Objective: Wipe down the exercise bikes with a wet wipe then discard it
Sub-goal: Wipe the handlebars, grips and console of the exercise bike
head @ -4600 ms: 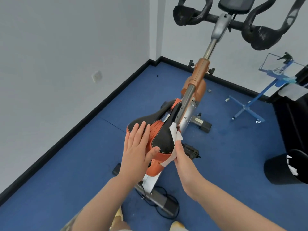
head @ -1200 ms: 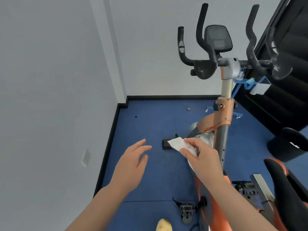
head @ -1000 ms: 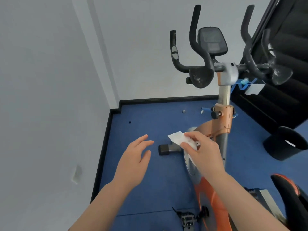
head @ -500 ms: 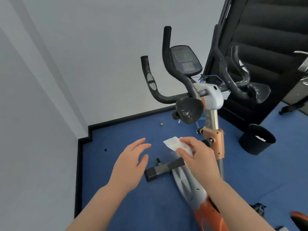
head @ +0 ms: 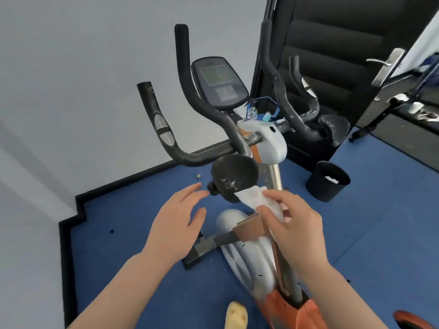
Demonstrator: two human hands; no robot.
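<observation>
While the right hand [head: 294, 224] is pinching the wipe [head: 259, 200] just beside the bike [head: 261, 143]'s elbow pad [head: 234, 179], the left hand [head: 175, 222] is hovering loose and empty, so wiping looks underway, binning in the bin [head: 326, 184] not yet done.

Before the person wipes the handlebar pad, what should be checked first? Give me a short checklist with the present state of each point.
1. Wipe is held firmly: ok, the right hand pinches it between thumb and fingers.
2. Wipe reaches the round black pad: ok, its free edge lies at the pad's lower rim.
3. Left hand is free to steady the bike: ok, fingers are relaxed and hold nothing.
4. Pad needs cleaning: ok, white smears show on it.
5. Wipe is wet enough: cannot tell.
6. Bin is ready for discarding: ok, it stands open on the blue floor to the right.
</observation>
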